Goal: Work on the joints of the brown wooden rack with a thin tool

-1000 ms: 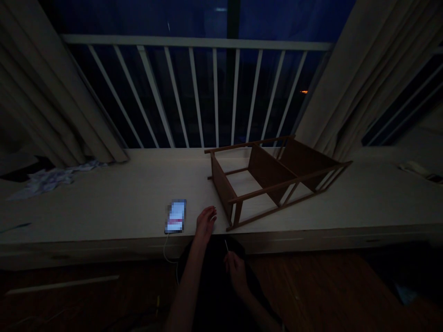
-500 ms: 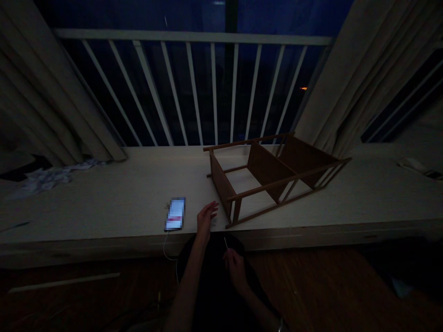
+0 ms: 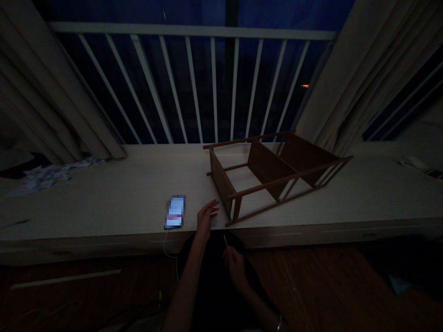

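Thin stick [image 3: 225,240]: pale and short, pinched at its lower end by right grip [image 3: 235,265]. Fingers are closed round it and the tip points up. Too dim to tell the material. Right grip sits low, below the front edge of the tabletop [image 3: 104,198], over dark fabric [image 3: 207,281]. Bangle [image 3: 278,323] on that wrist.

Left grip [image 3: 206,216]: open, holding nothing, fingers loosely spread, at the tabletop's front edge. Can't tell if it touches the surface. It's up and left of right grip, close by. The stick tip sits between the two.

Phone [image 3: 175,212]: just left of left grip, flat on the tabletop, screen lit, clear of the fingers. White cable [image 3: 168,249] runs from its near end over the edge and hangs down, left of both grips.

Wooden rack [image 3: 270,173]: just right of left grip, up and right of right grip. Dark brown, tipped on its side on the tabletop, thin rails plus solid panels. Its near corner leg is close to the left fingertips; looks apart, not certain in this light.

Beyond both grips: white railing [image 3: 214,83] against dark glass, left curtain [image 3: 51,101] and right curtain [image 3: 356,69] flanking it.

Far left of left grip: crumpled pale pile [image 3: 44,173] on the tabletop.

Right of right grip: wood floor [image 3: 328,286].
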The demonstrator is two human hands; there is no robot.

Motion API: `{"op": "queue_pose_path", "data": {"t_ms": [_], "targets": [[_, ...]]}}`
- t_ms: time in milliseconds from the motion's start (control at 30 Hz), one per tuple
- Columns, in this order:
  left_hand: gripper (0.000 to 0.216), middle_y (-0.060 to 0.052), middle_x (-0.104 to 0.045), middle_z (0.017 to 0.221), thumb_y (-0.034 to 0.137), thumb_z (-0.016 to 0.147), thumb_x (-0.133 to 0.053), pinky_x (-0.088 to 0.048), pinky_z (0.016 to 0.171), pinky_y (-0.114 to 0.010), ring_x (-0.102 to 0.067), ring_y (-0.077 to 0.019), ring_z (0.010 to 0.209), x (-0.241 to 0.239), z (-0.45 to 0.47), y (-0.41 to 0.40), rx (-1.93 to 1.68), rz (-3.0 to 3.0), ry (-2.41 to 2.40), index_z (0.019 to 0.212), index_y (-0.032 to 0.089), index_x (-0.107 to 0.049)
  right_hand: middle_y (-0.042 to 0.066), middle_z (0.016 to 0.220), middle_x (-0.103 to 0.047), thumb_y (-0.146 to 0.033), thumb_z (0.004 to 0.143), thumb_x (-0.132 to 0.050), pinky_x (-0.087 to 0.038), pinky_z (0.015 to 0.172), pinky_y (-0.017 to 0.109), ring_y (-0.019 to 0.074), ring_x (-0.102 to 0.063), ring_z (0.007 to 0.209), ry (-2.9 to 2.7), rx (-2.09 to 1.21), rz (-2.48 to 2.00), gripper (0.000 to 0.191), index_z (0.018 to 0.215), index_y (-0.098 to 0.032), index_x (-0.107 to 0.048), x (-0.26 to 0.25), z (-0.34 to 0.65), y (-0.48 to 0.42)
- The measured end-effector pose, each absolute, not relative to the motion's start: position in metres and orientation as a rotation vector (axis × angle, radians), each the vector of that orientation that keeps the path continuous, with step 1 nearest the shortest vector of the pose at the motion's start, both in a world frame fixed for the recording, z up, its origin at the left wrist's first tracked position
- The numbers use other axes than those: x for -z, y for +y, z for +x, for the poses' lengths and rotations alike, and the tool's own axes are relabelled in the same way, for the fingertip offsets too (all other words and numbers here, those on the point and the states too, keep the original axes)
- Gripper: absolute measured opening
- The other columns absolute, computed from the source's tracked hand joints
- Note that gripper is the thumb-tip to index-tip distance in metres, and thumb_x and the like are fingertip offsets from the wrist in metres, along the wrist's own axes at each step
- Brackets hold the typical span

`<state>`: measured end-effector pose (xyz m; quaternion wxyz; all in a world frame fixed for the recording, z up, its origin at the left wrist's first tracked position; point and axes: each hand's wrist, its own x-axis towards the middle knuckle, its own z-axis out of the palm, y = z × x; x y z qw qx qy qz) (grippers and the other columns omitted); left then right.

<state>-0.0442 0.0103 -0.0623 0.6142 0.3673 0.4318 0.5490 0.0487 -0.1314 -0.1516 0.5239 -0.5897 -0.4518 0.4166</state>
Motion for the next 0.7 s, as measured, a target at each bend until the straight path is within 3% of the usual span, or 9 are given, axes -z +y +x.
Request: {"op": "queue_pose_path", "data": {"t_ms": [467,700], "targets": [[0.037,-0.011,-0.060,0.114,0.034,0.073,-0.057,-0.043,0.073,-0.024,-0.059,-0.0137,0.087,0.0655,-0.0446,0.0105,-1.281,0.876,0.974,0.106,0.019,-0.060,-0.005,0.049,-0.039,-0.052,0.088,-0.031,-0.028,0.048,0.020,0.0084,-0.039,0.047,-1.106,-0.991,-1.411,0.047,0.064,-0.016,-0.051,0.1471,0.0482,-0.1323],[0.035,-0.009,-0.063,0.101,0.040,0.068,-0.063,-0.042,0.068,-0.023,-0.058,-0.0121,0.082,0.0697,-0.0444,0.0153,-1.293,0.847,1.058,0.096,0.018,-0.061,-0.005,0.049,-0.039,-0.051,0.088,-0.030,-0.028,0.047,0.021,0.0086,-0.038,0.046,-1.123,-0.995,-1.411,0.047,0.065,-0.017,-0.052,0.1490,0.0485,-0.1320]]}}
